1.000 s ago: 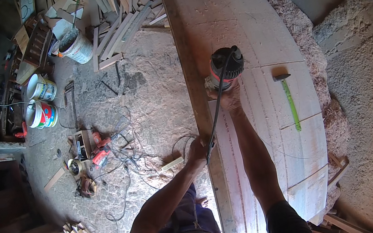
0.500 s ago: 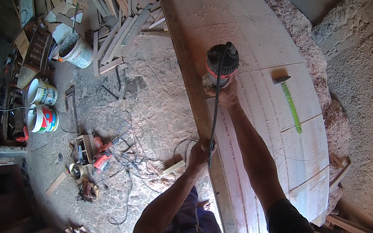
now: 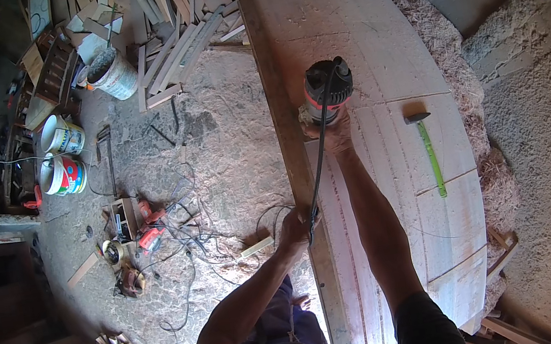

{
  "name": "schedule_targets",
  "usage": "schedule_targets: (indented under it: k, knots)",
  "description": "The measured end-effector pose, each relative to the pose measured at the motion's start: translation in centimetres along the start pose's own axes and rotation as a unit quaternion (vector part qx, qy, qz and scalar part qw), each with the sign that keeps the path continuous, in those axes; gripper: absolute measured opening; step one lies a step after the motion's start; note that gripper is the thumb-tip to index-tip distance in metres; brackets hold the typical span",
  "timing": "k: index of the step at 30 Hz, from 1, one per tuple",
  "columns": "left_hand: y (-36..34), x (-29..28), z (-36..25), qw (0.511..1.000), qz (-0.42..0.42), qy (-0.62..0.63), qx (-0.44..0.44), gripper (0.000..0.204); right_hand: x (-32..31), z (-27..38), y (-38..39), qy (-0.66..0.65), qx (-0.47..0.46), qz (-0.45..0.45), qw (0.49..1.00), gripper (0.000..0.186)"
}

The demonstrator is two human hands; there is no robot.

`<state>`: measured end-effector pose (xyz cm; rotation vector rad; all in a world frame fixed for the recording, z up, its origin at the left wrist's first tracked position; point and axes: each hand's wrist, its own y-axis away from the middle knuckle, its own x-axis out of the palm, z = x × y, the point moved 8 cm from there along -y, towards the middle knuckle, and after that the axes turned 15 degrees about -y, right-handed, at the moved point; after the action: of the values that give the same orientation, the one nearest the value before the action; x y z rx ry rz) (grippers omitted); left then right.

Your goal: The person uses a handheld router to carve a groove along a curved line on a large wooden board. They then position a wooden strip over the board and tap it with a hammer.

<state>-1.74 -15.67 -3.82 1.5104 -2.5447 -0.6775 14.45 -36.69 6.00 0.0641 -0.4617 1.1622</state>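
Observation:
My right hand (image 3: 336, 136) is wrapped round the lower body of a router (image 3: 330, 87) with a black top and a red band. The router stands upright on the pale wooden workbench (image 3: 374, 72), near its left edge; its base is mostly hidden by my hand. A black power cord (image 3: 320, 154) runs from the top of the router down toward me. My left hand (image 3: 293, 230) is closed on this cord at the bench's left edge. To the right on the benchtop lies a hammer (image 3: 433, 155) with a green handle and a dark head.
Wood shavings (image 3: 494, 182) line the bench's right side. On the floor to the left lie a red power tool (image 3: 151, 233), tangled cords and a wooden box (image 3: 126, 219). Buckets (image 3: 62, 136) stand farther left, and a pile of timber offcuts (image 3: 188, 42) lies at the far end.
The router and my right hand have shifted very slightly away from me. My left hand stays on the cord by the bench edge.

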Motion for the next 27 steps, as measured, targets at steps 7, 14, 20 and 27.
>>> schedule_targets:
  k: [7,14,20,27]
  knots:
    - [0.2,-0.4,-0.2,1.000,0.004,-0.019,0.002,0.027,0.9,1.3,0.0,0.050,-0.040,-0.012,0.998,0.065]
    - [0.2,-0.2,-0.1,1.000,0.008,-0.015,-0.025,0.029,0.5,0.2,-0.8,0.013,-0.011,0.007,1.000,0.066]
    - [-0.1,-0.3,0.2,0.999,0.005,-0.047,-0.011,0.033,0.6,0.1,-1.0,0.006,0.015,-0.001,1.000,0.066]
    - [0.3,0.0,-0.9,0.999,-0.011,-0.044,-0.007,0.034,-0.1,0.9,-1.4,0.072,-0.058,0.001,0.996,0.070]
